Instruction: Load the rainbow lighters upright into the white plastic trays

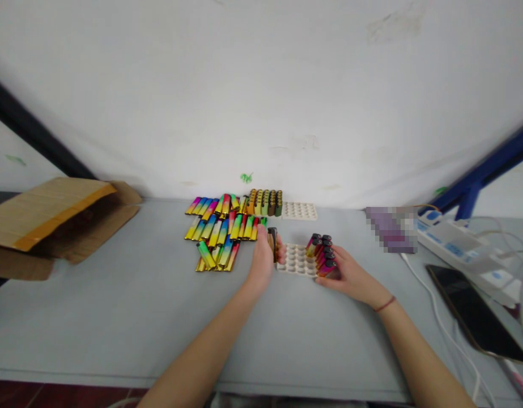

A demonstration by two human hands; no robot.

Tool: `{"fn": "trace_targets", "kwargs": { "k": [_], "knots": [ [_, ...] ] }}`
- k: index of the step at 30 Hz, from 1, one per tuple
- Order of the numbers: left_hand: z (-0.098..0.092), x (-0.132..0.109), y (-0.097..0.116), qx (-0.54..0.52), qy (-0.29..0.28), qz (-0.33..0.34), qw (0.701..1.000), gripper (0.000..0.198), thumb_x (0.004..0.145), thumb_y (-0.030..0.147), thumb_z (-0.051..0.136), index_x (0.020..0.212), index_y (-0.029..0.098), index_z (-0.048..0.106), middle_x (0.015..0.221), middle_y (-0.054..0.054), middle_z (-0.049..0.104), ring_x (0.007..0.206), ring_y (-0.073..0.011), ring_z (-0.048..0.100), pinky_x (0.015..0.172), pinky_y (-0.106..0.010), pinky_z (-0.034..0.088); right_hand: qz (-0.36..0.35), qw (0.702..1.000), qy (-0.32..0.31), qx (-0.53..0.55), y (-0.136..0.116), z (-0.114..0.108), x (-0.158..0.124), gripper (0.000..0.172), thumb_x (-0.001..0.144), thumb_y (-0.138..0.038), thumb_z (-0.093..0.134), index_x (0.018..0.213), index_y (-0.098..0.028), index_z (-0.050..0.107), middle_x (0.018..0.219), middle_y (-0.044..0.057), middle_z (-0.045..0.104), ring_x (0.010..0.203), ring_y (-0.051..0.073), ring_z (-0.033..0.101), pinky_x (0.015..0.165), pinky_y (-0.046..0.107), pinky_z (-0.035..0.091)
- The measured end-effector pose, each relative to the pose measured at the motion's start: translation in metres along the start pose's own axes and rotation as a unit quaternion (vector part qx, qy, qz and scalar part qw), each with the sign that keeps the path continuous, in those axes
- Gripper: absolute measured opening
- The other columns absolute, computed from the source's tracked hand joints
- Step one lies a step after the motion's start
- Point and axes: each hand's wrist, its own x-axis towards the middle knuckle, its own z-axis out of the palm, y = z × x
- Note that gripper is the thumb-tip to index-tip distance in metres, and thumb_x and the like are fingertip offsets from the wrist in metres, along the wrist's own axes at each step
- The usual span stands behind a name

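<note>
My left hand (263, 258) is closed around a dark-topped lighter (272, 241), held upright beside the left edge of a white holed tray (293, 262). Fingers hide much of this lighter, and I cannot tell whether more than one is in the grip. My right hand (348, 275) curls around the tray's right side, thumb along the near corner and fingers beside the standing lighters. Several pink-and-gold lighters with black tops (324, 258) stand upright in the holes at that side. Left of my left hand lie rows of shiny, rainbow-and-gold lighters (219, 229) on the table.
Against the wall, a block of upright lighters (265, 203) stands beside another white holed tray (300, 210). An open cardboard box (61, 218) lies at the left. On the right are a phone (477, 311), a white power strip (469, 255) and loose white cables (435, 311).
</note>
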Motion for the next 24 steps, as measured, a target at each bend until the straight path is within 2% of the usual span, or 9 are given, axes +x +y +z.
{"fn": "trace_targets", "kwargs": {
  "k": [4, 7, 11, 17, 24],
  "knots": [
    [-0.0013, -0.0004, -0.0011, -0.022, 0.034, 0.001, 0.999, 0.063, 0.08, 0.08, 0.041, 0.062, 0.02, 0.045, 0.043, 0.008, 0.031, 0.036, -0.006, 0.027, 0.039, -0.019, 0.02, 0.002, 1.0, -0.002, 0.006, -0.0014, -0.0014, 0.0011, 0.068, 0.083, -0.052, 0.07, 0.139, -0.019, 0.051, 0.141, 0.018, 0.056, 0.126, 0.035, 0.055, 0.109, 0.053, 0.044],
    [-0.0015, 0.0002, -0.0013, -0.026, 0.046, 0.017, 0.998, 0.057, 0.082, 0.073, 0.046, 0.06, 0.02, 0.046, 0.042, 0.008, 0.031, 0.037, -0.0065, 0.029, 0.04, -0.019, 0.023, 0.003, 1.0, -0.001, 0.008, -0.0013, -0.0012, 0.001, 0.068, 0.083, -0.052, 0.07, 0.14, -0.02, 0.052, 0.14, 0.017, 0.057, 0.125, 0.034, 0.056, 0.108, 0.053, 0.045],
    [-0.0011, -0.001, -0.0021, -0.037, 0.023, 0.03, 0.999, 0.055, 0.084, 0.067, 0.042, 0.056, 0.02, 0.045, 0.043, 0.006, 0.033, 0.039, -0.0077, 0.033, 0.043, -0.02, 0.029, 0.005, 1.0, 0.004, 0.01, 0.0001, 0.0, 0.0003, 0.07, 0.082, -0.053, 0.071, 0.141, -0.021, 0.051, 0.141, 0.017, 0.056, 0.127, 0.035, 0.055, 0.109, 0.054, 0.044],
    [-0.002, -0.0031, -0.0006, -0.049, 0.02, -0.006, 0.999, 0.054, 0.086, 0.06, 0.037, 0.048, 0.022, 0.032, 0.041, 0.008, 0.019, 0.035, -0.0061, 0.016, 0.038, -0.02, 0.014, 0.005, 1.0, 0.001, 0.011, 0.0007, 0.0008, -0.0004, 0.067, 0.083, -0.053, 0.07, 0.138, -0.019, 0.053, 0.14, 0.017, 0.056, 0.125, 0.035, 0.055, 0.108, 0.054, 0.045],
    [-0.0023, -0.0051, 0.0069, -0.062, 0.009, -0.019, 0.998, 0.051, 0.088, 0.051, 0.036, 0.047, 0.022, 0.029, 0.04, 0.006, 0.02, 0.036, -0.0058, 0.014, 0.037, -0.019, 0.012, 0.005, 1.0, 0.0, 0.008, -0.0002, -0.0004, -0.0005, 0.065, 0.083, -0.053, 0.069, 0.138, -0.02, 0.053, 0.138, 0.016, 0.057, 0.124, 0.034, 0.056, 0.108, 0.053, 0.045]
  ]
}}
